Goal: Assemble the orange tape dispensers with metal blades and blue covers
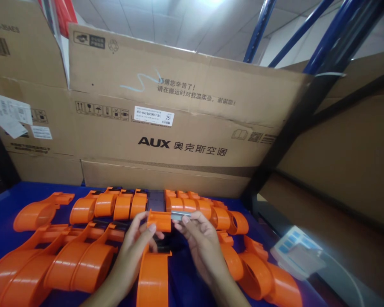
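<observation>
In front of me, my left hand (pixel 141 236) grips an orange plastic part (pixel 160 221) between thumb and fingers, its channel-like end facing right. My right hand (pixel 196 234) pinches a short silver metal piece (pixel 178 215), level with that end. The metal piece meets the orange part's right edge; whether it sits inside cannot be told. Directly below my left hand is a wide orange ring (pixel 152 279). My fingers cover the place where it might join the held part.
Rows of orange ringed parts (pixel 92 266) lie left and right on a blue surface (pixel 182 285). Behind stands a cardboard wall (pixel 115 140) printed AUX. A dark post (pixel 272 162) rises at right, beside a white and blue device (pixel 296 247) with a cable.
</observation>
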Demonstrator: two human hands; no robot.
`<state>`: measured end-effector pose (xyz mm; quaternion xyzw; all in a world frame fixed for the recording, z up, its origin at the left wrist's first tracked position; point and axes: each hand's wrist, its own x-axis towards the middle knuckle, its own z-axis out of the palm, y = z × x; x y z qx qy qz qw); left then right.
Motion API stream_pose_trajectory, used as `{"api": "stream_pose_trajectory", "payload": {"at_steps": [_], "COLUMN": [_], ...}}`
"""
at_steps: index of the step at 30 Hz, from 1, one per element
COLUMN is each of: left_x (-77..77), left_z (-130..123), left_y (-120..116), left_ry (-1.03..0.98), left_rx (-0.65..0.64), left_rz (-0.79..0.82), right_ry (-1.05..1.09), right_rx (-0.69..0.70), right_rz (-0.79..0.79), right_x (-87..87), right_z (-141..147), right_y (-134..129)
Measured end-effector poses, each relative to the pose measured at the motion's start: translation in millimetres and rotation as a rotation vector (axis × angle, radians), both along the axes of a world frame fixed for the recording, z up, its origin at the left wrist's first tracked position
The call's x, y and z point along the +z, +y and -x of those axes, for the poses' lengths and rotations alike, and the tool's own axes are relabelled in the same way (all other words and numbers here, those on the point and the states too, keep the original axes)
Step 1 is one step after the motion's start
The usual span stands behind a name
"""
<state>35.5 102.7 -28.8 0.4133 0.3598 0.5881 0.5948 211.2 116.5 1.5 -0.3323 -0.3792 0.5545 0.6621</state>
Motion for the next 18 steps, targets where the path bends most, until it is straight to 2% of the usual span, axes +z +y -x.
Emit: {"api": "stream_pose_trajectory", "payload": {"at_steps": [5, 9, 13, 18], "left_x": [1.4, -0.3, -6.0, -14.8], "left_z": [0.3, 0.6, 1.8, 2.3], "left_y": [3.2, 6.3, 9.1, 14.4], "left_ry": [0.019, 0.033, 0.036, -0.054], "left_rx": [0.032, 0.029, 0.021, 0.004], "left_rz": [-0.010, -0.038, -0.023, 0.005], "right_ry": [0.009, -0.014, -0.039, -0.043], "right_rx": [-0.031, 0.003, 0.027, 0.043], "right_rz": [0.002, 0.003, 0.001, 0.004], "right_x": [-2.1, -2.9, -2.6, -1.4], "right_z": [-1.0, -3.0, -4.8, -5.1], "right_y": [0.6, -0.5, -2.0, -0.3]}}
